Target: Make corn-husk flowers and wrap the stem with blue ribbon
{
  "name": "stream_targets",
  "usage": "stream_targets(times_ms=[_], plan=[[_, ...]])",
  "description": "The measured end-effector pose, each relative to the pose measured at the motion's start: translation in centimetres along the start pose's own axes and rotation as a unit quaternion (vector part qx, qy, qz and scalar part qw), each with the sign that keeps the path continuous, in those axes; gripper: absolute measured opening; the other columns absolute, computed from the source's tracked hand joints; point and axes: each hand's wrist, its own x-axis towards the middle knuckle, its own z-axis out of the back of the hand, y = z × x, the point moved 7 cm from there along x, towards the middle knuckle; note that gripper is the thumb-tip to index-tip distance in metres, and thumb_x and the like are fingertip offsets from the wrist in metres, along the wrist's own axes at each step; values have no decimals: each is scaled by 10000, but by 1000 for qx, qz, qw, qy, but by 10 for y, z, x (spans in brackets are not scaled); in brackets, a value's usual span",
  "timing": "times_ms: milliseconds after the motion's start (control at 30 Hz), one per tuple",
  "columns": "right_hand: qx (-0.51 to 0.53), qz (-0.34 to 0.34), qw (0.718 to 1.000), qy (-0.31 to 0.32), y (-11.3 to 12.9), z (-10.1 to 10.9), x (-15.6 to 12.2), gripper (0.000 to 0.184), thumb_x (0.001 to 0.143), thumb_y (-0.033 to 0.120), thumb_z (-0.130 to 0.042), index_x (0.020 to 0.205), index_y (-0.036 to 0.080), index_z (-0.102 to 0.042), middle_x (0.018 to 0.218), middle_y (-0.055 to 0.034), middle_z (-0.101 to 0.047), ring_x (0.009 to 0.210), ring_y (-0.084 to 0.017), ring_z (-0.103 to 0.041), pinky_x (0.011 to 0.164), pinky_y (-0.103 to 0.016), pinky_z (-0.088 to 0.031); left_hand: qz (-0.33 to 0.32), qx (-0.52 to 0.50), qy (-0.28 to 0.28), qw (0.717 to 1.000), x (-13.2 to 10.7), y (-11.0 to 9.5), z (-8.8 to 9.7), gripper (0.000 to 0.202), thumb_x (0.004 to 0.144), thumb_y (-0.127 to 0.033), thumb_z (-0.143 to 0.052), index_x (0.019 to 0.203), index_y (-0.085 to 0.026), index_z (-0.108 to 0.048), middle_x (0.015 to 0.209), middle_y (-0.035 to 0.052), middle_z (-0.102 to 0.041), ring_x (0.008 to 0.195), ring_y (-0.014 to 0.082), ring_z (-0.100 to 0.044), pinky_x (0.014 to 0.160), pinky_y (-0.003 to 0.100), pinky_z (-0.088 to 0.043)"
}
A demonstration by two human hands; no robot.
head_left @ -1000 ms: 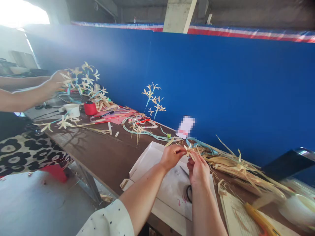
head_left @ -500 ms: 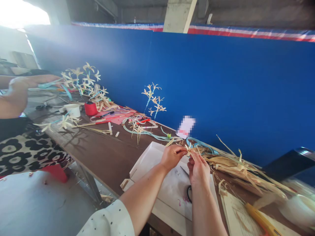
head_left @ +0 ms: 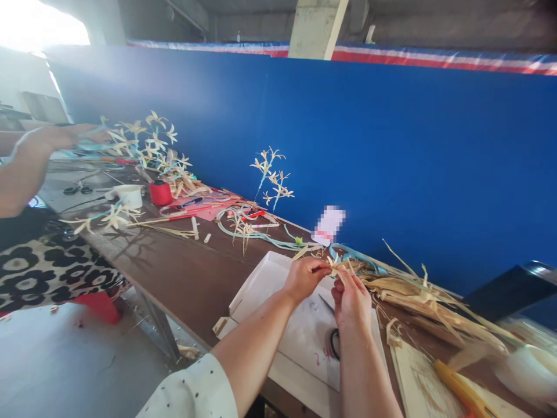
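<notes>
One pale flower (head_left: 333, 263) is pinched in the fingertips of the left hand (head_left: 304, 278) and right hand (head_left: 353, 299), close together above the white carton (head_left: 296, 348). Scissors (head_left: 331, 343) lie on the carton, partly hidden. Dried strips (head_left: 407, 290) lie to the right, on the bench (head_left: 187, 284).
</notes>
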Motion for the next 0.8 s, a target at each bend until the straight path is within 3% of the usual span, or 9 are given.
stream_targets(times_ms=[500, 667, 800], plan=[[4, 26, 999, -23, 7, 6, -1, 328, 607, 385, -789, 741, 159, -595, 565, 81, -450, 421, -17, -335, 345, -114, -259, -8, 20, 8, 1000, 1, -1, 0, 63, 753, -197, -646, 788, -179, -696, 820, 27, -698, 784, 143, -631, 737, 231, -478], [52, 18, 998, -17, 7, 7, 2, 386, 542, 312, -833, 675, 174, -498, 556, 99, -411, 410, -12, -323, 324, -116, -221, 32, 22, -3, 999, 1, -1, 3, 89, 767, -217, -623, 795, -186, -702, 804, 23, -700, 746, 140, -628, 721, 226, -481], [32, 11, 999, -24, 4, 9, 4, 409, 518, 302, -847, 637, 176, -476, 493, 106, -387, 392, -15, -294, 321, -124, -217, 47, 15, -1, 999, 2, -2, 4, 96, 767, -232, -622, 785, -184, -703, 770, 18, -693, 728, 136, -623, 696, 214, -474]])
